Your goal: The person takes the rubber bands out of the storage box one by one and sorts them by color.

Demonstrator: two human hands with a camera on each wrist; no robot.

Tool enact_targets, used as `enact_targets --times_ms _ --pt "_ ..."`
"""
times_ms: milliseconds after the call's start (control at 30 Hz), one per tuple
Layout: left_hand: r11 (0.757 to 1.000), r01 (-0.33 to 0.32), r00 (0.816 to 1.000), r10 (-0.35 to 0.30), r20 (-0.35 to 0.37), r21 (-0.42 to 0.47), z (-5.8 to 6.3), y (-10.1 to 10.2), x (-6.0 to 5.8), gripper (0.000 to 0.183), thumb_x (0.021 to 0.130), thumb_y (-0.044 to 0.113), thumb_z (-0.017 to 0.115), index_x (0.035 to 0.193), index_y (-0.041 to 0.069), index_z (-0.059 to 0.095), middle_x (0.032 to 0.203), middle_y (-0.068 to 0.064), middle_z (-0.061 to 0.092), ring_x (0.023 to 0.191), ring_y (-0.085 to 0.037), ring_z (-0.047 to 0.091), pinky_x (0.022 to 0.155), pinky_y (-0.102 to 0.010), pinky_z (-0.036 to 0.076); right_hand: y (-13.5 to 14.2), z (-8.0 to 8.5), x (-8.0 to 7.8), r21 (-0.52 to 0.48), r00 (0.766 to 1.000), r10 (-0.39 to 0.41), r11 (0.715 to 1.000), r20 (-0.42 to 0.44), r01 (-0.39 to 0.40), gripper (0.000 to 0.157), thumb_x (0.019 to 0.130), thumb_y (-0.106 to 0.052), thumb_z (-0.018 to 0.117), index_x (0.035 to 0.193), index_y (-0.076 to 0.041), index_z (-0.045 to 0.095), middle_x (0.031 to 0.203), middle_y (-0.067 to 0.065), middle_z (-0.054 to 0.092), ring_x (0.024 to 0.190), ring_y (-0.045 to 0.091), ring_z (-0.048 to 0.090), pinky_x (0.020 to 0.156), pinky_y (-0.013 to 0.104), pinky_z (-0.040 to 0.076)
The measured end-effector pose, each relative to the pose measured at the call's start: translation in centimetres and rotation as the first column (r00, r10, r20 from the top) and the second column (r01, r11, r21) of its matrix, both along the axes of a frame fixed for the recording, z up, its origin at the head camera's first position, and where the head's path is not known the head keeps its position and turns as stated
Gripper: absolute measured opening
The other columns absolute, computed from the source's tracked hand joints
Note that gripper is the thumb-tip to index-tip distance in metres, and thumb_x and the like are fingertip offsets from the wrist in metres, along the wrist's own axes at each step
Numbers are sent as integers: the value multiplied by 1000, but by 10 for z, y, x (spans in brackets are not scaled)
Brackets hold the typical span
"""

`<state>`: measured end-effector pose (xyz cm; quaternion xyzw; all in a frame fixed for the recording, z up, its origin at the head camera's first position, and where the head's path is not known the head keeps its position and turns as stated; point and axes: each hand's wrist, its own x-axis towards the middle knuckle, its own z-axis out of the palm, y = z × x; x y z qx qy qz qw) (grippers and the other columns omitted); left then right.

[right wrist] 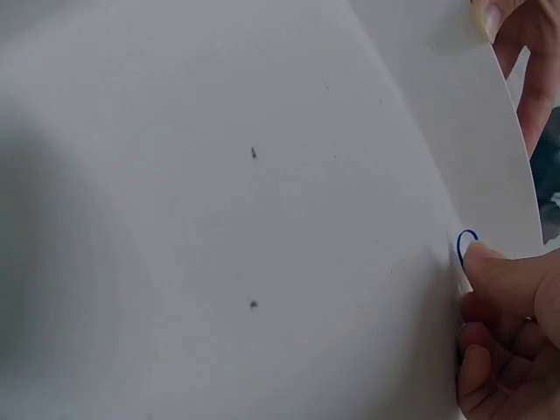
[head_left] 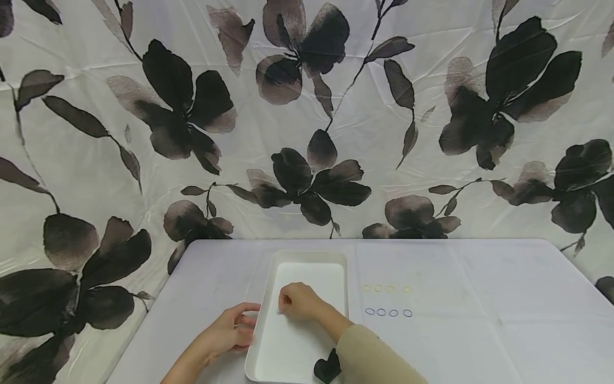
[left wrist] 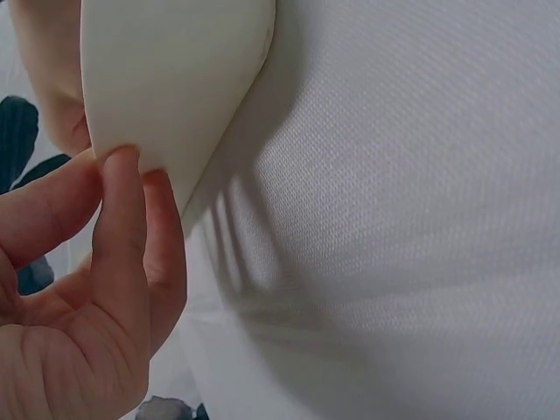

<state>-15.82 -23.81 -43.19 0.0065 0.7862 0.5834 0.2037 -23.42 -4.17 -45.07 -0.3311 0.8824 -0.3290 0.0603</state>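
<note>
A white rectangular tray [head_left: 342, 266] lies on the table. My left hand [head_left: 225, 333] grips its left rim, with the thumb at the edge and fingers along the outer wall [left wrist: 175, 96]. Over the tray's left half, my right hand [head_left: 299, 301] pinches a thin blue rubber band [right wrist: 468, 232] between thumb and fingers. The loop pokes out past the thumb tip, close to the tray's inner wall; its other part is hidden by the fingers. The remaining fingers of my right hand [right wrist: 507, 341] are curled low against the tray.
Right of the tray, a row of yellow bands [head_left: 390, 288] lies behind a row of blue bands [head_left: 393, 313]. A black heart-shaped thing [head_left: 328, 367] shows at the tray's near right corner, beside my sleeve. Behind the table hangs a flower-printed cloth [head_left: 412, 133].
</note>
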Motion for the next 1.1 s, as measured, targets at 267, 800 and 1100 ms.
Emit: enact_targets --times_ms 267,800,1100 --pt "1000 1 1000 -1 -4 -1 3 0 1 66 71 -14 61 133 -6 38 103 -15 57 85 -20 59 65 -36 53 11 3 -4 -76 992 -40 996 116 49 16 79 -7 71 68 -9 60 61 -9 46 60 3 41 57 18 36" --pt "1000 27 1000 -27 -10 4 -1 -3 1 66 74 -13 62 134 -7 36 106 -17 56 86 -21 59 66 -36 53 31 11 -2 -158 973 -3 987 230 41 16 78 0 70 69 -6 58 51 -3 51 45 6 45 48 17 35" --pt "1000 23 1000 -23 -14 -6 -3 -4 0 65 74 -13 62 134 -6 37 106 -17 56 86 -20 59 65 -36 53 45 22 2 -190 966 39 982 254 10 7 77 6 66 75 -1 66 53 1 56 48 9 50 48 19 40"
